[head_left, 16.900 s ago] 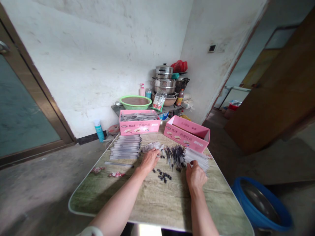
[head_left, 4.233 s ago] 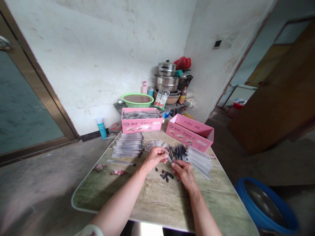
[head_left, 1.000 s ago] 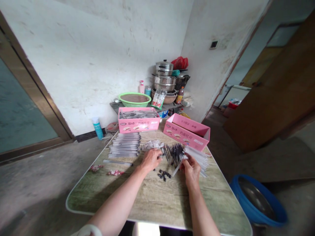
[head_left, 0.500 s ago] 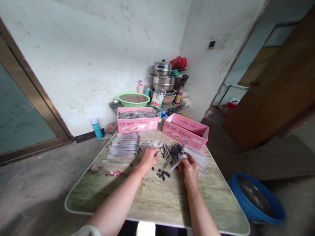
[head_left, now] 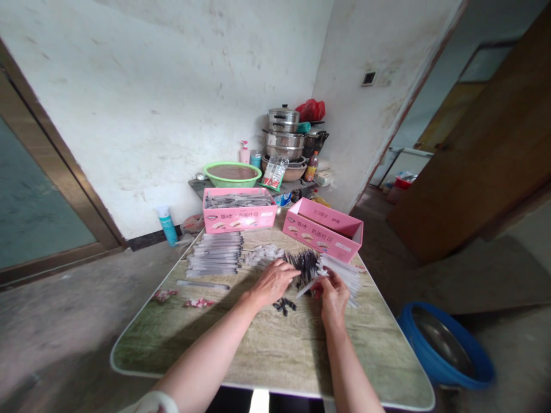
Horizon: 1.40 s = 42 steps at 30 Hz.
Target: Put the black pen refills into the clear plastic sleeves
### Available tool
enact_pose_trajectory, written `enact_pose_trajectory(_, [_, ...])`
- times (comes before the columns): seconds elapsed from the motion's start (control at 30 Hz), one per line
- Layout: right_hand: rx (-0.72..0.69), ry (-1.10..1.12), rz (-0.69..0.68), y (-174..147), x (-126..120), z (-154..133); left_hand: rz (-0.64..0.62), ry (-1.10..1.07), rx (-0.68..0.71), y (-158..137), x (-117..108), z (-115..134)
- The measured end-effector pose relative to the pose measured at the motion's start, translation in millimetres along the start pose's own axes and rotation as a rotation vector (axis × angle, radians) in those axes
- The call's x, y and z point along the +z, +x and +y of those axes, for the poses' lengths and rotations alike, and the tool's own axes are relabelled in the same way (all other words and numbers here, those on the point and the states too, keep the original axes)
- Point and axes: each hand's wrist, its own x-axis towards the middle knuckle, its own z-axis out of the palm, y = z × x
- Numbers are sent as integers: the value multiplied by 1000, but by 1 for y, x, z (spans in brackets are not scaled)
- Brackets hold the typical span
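Note:
My right hand (head_left: 334, 291) pinches a translucent pen barrel (head_left: 306, 287), its free end slanting down to the left. Close by on the right lies a stack of clear pen barrels (head_left: 344, 274). Just left of that hand is my left hand (head_left: 278, 281), palm down with its fingers together; anything between the fingertips is hidden. Its fingers reach to the edge of the dark, thin pen refills (head_left: 306, 263). Behind it are small white pen parts (head_left: 263, 253), and in front lie small black caps (head_left: 284, 306).
At the table's left are rows of pens (head_left: 215, 253) and a single pen (head_left: 203, 284). One pink box (head_left: 240, 221) at the back is filled with pens; another pink box (head_left: 322, 232) stands right of it. A green basin (head_left: 232, 179) and stacked pots (head_left: 284, 140) sit behind.
My left hand has moved from the white parts rightward and nearer to me, to the refills and the pen barrel. My right hand stays almost where it was, still holding the barrel.

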Motion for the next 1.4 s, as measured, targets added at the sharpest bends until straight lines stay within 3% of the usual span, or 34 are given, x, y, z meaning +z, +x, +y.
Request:
enact_pose_trajectory(0.27, [-11, -33, -5, -1, 1, 1, -91, 171, -28, 3, 11, 10])
enact_pose_trajectory(0.87, [20, -21, -7, -2, 4, 0, 43, 150, -188, 4, 14, 4])
enact_pose_trajectory(0.97, [7, -24, -4, -2, 4, 1, 119, 28, -280, 4, 16, 1])
enact_pose_trajectory(1.1, [-31, 44, 69, 0, 2, 0, 192, -321, -402, 3, 8, -9])
enact_pose_trajectory(1.23, [-58, 192, 235, 8, -6, -2, 64, -649, -430, -3, -5, -24])
enact_pose_trajectory(1.4, [-55, 318, 424, 20, -21, 0, -54, -772, -410, -11, -13, -35])
